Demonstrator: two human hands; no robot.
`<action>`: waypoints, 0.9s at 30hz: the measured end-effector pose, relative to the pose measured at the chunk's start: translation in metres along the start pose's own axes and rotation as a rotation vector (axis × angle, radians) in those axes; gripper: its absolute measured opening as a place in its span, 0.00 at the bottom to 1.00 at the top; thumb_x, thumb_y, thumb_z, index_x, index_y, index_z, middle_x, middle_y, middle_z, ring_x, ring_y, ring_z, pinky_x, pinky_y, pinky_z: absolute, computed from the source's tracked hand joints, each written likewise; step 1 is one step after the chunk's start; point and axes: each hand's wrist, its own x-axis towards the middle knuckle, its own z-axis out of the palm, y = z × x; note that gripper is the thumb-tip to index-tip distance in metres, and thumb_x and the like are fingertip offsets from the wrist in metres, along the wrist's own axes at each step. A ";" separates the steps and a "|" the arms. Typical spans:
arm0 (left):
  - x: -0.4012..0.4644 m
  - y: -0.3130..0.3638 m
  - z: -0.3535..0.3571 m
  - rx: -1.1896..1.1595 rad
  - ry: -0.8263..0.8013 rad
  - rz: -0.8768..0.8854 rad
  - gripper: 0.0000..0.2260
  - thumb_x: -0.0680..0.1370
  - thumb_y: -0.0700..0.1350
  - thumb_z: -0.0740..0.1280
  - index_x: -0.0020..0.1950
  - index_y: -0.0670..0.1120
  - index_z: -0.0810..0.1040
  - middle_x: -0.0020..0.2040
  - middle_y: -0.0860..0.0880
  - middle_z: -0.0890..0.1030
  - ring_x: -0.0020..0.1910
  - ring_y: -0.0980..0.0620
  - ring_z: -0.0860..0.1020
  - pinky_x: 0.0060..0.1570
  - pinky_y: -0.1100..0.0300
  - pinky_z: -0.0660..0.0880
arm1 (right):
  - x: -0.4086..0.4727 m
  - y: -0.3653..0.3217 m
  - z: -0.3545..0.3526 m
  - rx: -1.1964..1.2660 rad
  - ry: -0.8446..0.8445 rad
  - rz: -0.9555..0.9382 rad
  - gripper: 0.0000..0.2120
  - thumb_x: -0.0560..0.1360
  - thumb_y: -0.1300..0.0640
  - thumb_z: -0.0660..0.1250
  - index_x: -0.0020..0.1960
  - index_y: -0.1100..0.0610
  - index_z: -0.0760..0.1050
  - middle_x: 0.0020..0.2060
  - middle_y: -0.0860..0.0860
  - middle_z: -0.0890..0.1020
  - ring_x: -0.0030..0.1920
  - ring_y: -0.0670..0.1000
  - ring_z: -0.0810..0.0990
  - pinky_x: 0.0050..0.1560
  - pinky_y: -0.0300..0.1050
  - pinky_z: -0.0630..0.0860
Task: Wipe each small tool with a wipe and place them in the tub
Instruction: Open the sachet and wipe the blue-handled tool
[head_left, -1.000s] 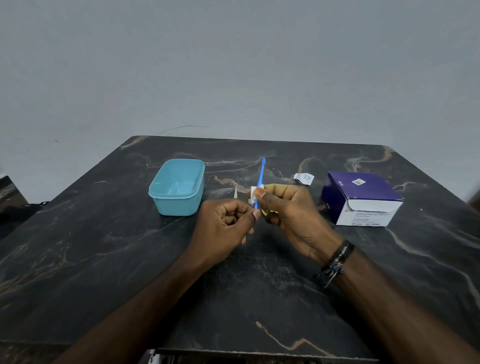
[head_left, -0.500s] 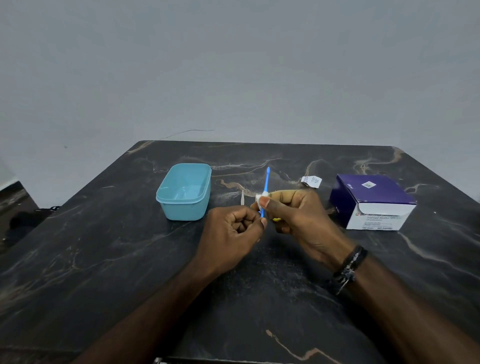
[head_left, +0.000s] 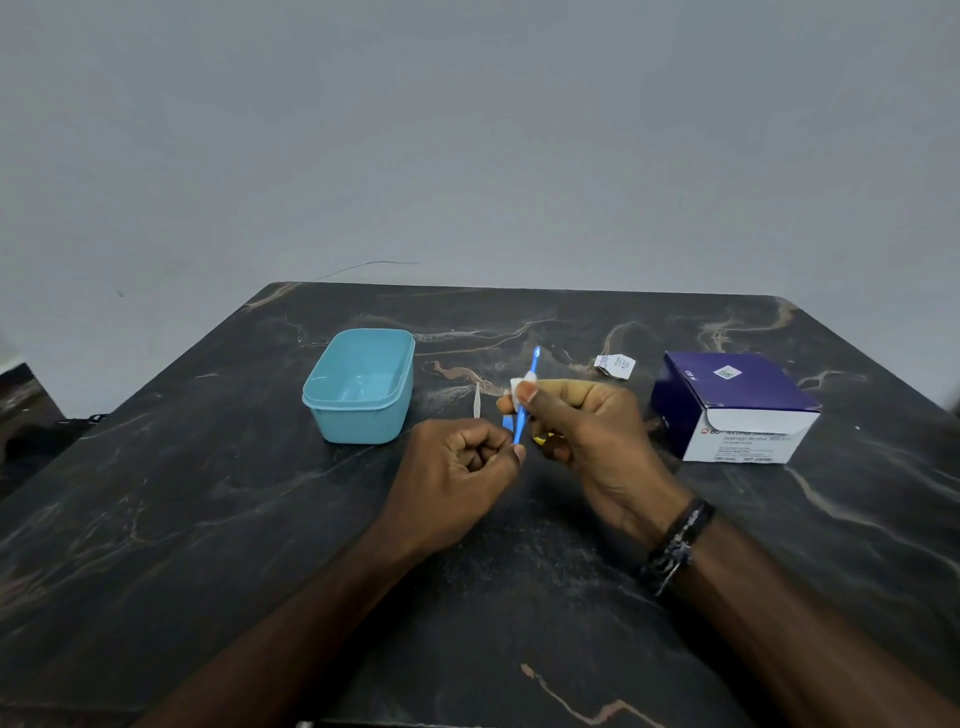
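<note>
My left hand (head_left: 457, 462) pinches the lower end of a thin blue tool (head_left: 525, 400) that stands nearly upright above the table. My right hand (head_left: 587, 431) pinches a small white wipe (head_left: 519, 385) around the tool's upper shaft, below its tip. A thin white tool (head_left: 477, 400) lies on the table just behind my left hand. Something small and yellow (head_left: 543, 439) shows under my right hand, mostly hidden. The light blue tub (head_left: 358, 410) stands to the left of my hands, open, with nothing visible inside.
A purple and white box of alcohol swabs (head_left: 732, 408) sits to the right. A torn white wipe wrapper (head_left: 615, 365) lies behind my right hand. The dark marble table (head_left: 208, 519) ends at a grey wall behind.
My right hand has slid the wipe up the blue tool's shaft toward its tip. The left hand keeps its hold on the lower end. The view has shifted slightly.
</note>
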 end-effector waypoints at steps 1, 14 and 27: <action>0.000 0.000 0.000 -0.005 0.007 -0.002 0.14 0.74 0.38 0.71 0.32 0.52 0.78 0.26 0.45 0.77 0.23 0.59 0.69 0.26 0.65 0.67 | -0.001 0.000 0.001 -0.005 -0.010 0.008 0.10 0.75 0.56 0.70 0.43 0.62 0.84 0.44 0.60 0.86 0.30 0.43 0.73 0.31 0.37 0.65; -0.001 0.000 0.000 -0.054 0.006 -0.032 0.07 0.75 0.38 0.70 0.38 0.46 0.82 0.27 0.47 0.78 0.23 0.57 0.71 0.24 0.63 0.70 | 0.004 -0.011 -0.011 0.124 0.134 0.007 0.08 0.74 0.56 0.71 0.42 0.60 0.84 0.44 0.61 0.84 0.32 0.46 0.71 0.27 0.36 0.66; 0.010 0.009 -0.013 -0.336 0.429 -0.192 0.05 0.77 0.41 0.68 0.42 0.45 0.81 0.29 0.49 0.80 0.22 0.57 0.71 0.21 0.67 0.69 | 0.001 -0.009 -0.005 0.087 0.071 0.083 0.10 0.73 0.57 0.72 0.46 0.65 0.84 0.33 0.53 0.80 0.31 0.46 0.68 0.30 0.37 0.65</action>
